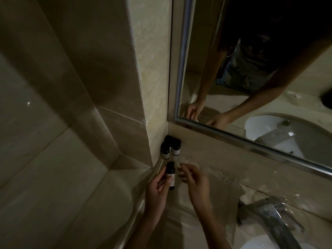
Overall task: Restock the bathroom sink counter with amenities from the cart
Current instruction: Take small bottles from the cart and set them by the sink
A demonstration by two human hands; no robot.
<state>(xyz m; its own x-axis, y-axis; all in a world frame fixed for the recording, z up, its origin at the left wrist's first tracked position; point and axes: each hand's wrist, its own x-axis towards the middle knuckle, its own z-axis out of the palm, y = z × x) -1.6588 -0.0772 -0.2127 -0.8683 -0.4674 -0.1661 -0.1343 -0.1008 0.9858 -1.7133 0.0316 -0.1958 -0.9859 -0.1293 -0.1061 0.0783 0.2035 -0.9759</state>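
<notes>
My left hand (158,189) holds a small dark amenity bottle (170,174) with a pale label, pinched between thumb and fingers, just above the beige sink counter (203,159). Three matching dark bottles (170,147) stand together in the back left corner where the wall meets the mirror. My right hand (195,180) hovers beside the held bottle with its fingers loosely spread and nothing in it; it looks slightly blurred.
A framed mirror (251,87) runs along the back of the counter and reflects both arms. A chrome faucet (269,212) and the white basin (255,243) lie at the lower right. Clear plastic film (224,178) covers part of the counter. Tiled wall rises on the left.
</notes>
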